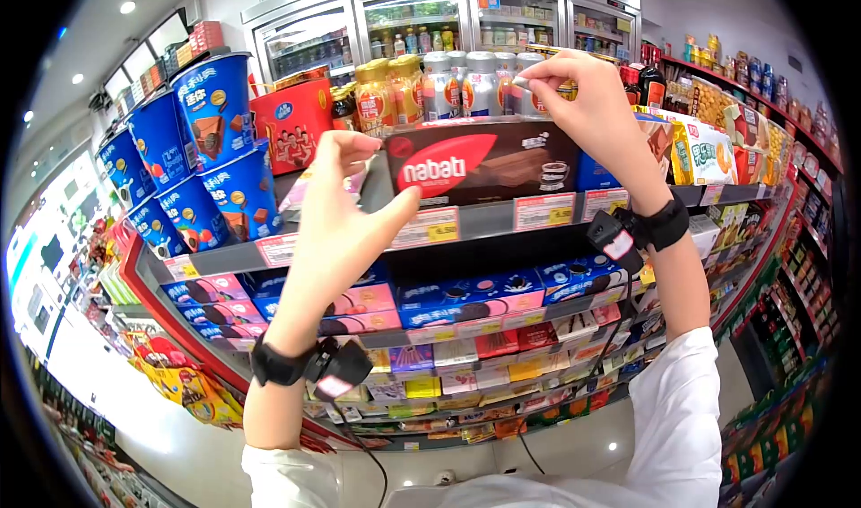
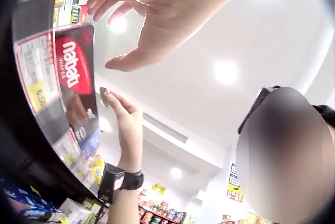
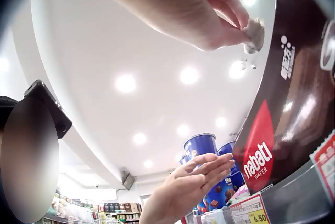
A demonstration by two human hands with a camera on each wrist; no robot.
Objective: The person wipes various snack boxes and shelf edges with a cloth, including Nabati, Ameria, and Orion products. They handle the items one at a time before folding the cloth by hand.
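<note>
A dark brown Nabati wafer box with a red logo stands on the top shelf. My left hand is open beside the box's left end, fingers straight and thumb stretched toward its lower corner; whether it touches I cannot tell. In the left wrist view the left hand hovers next to the box. My right hand is raised over the box's right end and pinches a small pale grey piece between thumb and fingertips. The right wrist view shows the box just below that pinch.
Blue snack tubs and a red box fill the shelf to the left. Cans and bottles stand behind the wafer box. Price tags line the shelf edge, cookie packs lie below, and drink fridges stand behind.
</note>
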